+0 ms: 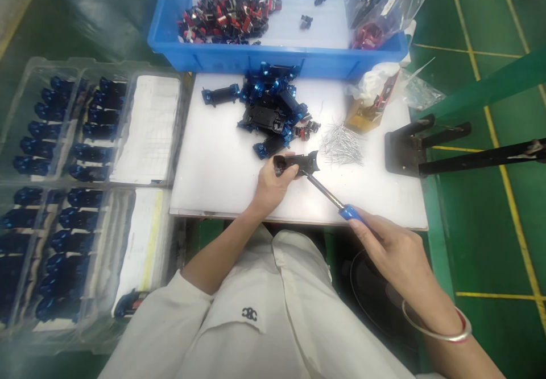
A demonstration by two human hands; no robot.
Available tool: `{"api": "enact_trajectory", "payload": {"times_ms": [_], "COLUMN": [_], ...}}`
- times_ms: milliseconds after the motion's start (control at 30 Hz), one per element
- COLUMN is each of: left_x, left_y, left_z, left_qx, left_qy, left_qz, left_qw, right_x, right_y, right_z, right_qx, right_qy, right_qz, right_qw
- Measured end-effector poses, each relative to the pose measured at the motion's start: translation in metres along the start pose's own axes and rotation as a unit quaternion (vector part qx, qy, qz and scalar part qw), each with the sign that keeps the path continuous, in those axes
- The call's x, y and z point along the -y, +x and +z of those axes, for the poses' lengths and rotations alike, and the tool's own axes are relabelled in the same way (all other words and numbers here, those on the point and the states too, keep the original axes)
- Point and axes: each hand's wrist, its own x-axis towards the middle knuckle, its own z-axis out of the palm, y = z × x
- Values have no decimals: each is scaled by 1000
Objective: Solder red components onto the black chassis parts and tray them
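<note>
My left hand [273, 182] grips a black plastic housing [305, 163] above the front part of the white table [222, 180]. In my right hand [384, 242] is a screwdriver with a blue handle [350, 213] and a long metal shaft. Its tip meets the near side of the housing; the exact contact point is too small to make out. Just beyond my left hand lies a heap of black and blue plastic parts [268, 114]. A pile of thin metal pins [342, 143] rests to the right of the housing.
A blue bin [273, 57] with many red and black pieces stands at the back. Clear trays [117, 182] holding rows of blue-black parts and paper are on the left. A small yellow box [362, 116] sits right of the heap, near a black metal bracket [405, 154].
</note>
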Motion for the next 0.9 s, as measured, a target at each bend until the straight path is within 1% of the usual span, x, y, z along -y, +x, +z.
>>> {"api": "enact_trajectory", "payload": {"times_ms": [200, 367, 500, 600, 900], "left_x": [-2, -2, -1, -1, -2], "left_y": [-1, -1, -1, -1, -2], "left_z": [0, -1, -1, 0, 0], "left_qx": [5, 4, 1, -2, -12], "left_qy": [-3, -3, 5, 14, 25], "left_qz": [-12, -11, -3, 0, 5], "left_qw": [1000, 1000, 1000, 1000, 1000], "right_x": [-1, -1, 0, 1, 6], "right_y": [1, 1, 1, 2, 1], "right_z": [3, 3, 1, 0, -9], "right_qx": [-5, 4, 23, 34, 39], "right_qy": [-13, -23, -22, -16, -6], "right_qz": [2, 8, 27, 29, 42], "right_qw": [1000, 1000, 999, 999, 998]}}
